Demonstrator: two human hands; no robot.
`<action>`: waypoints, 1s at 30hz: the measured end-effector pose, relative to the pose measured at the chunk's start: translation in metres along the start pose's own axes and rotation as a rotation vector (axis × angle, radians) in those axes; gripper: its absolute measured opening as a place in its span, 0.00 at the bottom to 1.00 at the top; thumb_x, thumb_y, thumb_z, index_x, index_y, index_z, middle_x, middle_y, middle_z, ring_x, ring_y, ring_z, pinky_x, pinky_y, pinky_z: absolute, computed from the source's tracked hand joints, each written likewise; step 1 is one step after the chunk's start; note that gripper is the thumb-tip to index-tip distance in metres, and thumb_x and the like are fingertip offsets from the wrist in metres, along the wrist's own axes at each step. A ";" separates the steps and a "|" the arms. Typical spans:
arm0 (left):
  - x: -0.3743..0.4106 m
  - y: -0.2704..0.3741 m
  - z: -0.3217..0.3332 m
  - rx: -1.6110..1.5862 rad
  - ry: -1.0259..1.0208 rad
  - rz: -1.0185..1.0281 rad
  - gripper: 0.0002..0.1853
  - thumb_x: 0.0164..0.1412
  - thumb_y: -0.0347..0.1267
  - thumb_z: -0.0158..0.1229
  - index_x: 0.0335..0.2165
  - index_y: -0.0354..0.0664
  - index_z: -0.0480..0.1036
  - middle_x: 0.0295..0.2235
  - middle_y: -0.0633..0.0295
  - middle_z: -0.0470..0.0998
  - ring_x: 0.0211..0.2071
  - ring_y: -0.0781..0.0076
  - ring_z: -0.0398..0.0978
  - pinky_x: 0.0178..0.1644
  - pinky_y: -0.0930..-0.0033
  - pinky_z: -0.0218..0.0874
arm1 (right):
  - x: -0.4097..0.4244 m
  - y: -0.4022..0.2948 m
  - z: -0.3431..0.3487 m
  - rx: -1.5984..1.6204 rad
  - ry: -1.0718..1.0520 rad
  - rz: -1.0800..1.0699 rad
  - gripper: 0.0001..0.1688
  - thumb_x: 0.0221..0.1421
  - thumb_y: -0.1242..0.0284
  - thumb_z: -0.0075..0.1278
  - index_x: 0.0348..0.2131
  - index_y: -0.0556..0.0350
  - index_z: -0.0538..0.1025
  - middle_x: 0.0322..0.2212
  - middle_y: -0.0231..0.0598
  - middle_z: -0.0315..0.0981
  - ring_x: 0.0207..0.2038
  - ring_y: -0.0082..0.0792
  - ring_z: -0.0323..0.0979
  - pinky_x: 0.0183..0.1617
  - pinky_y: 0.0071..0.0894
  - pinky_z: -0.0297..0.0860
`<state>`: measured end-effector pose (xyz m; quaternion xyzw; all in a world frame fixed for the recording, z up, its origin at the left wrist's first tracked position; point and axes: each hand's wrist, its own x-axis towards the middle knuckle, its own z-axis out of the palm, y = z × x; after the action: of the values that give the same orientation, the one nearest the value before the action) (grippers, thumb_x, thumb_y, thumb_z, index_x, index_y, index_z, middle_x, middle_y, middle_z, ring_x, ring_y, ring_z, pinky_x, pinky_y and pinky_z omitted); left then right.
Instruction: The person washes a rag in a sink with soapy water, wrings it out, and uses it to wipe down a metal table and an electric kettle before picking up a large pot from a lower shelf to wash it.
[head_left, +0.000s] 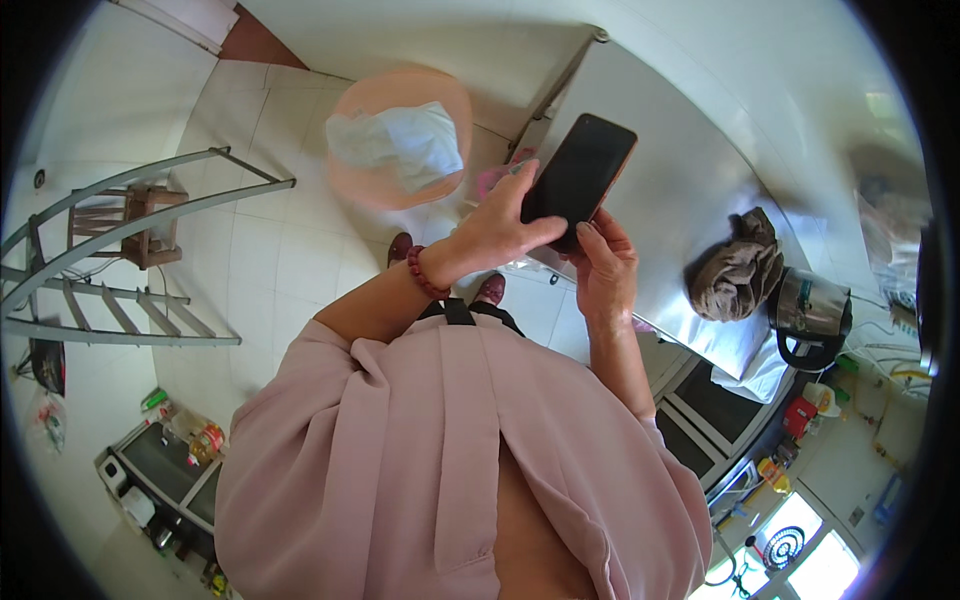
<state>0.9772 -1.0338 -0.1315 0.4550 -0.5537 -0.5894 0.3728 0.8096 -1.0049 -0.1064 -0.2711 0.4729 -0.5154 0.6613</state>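
A smartphone (583, 166) with a dark screen is tilted over a stainless steel surface. My left hand (501, 221), with a red bead bracelet (424, 274) at the wrist, grips its lower left side. The left thumb lies over the screen's lower edge, while the fingers are partly hidden behind the phone. At the lower right corner, my right hand (609, 262) also holds the phone between thumb and fingers. My pink top and dark red shoes show below.
On the steel worktop (675, 161) lie a crumpled brown cloth (739, 270) and an electric kettle (811, 315). A peach-coloured stool or bin (352, 184) bearing white plastic stands ahead on the tiled floor. Leftward are a grey metal frame (150, 225) and wooden stool (154, 225).
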 end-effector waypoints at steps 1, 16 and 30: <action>-0.003 0.003 -0.016 -0.155 -0.044 -0.067 0.37 0.54 0.38 0.54 0.55 0.26 0.52 0.44 0.45 0.70 0.48 0.57 0.68 0.50 0.61 0.61 | 0.000 0.000 0.015 -0.022 -0.017 -0.022 0.20 0.54 0.79 0.46 0.47 0.66 0.70 0.36 0.41 0.74 0.34 0.28 0.74 0.39 0.28 0.72; -0.106 -0.140 -0.265 -1.062 0.237 -0.532 0.23 0.66 0.35 0.40 0.58 0.44 0.55 0.48 0.56 0.69 0.41 0.61 0.75 0.35 0.59 0.74 | 0.081 0.232 0.187 0.088 -0.023 0.774 0.17 0.55 0.76 0.45 0.46 0.60 0.69 0.28 0.36 0.72 0.23 0.28 0.69 0.23 0.23 0.65; 0.031 -0.270 -0.380 -0.610 0.269 -0.592 0.21 0.65 0.31 0.39 0.56 0.43 0.58 0.45 0.58 0.72 0.39 0.66 0.76 0.34 0.60 0.72 | 0.249 0.327 0.204 -0.212 0.027 0.654 0.25 0.54 0.76 0.44 0.52 0.56 0.65 0.31 0.37 0.69 0.28 0.27 0.68 0.26 0.26 0.66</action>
<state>1.3463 -1.1526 -0.3931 0.5359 -0.1470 -0.7426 0.3738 1.1382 -1.1598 -0.3862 -0.1654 0.5944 -0.2277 0.7533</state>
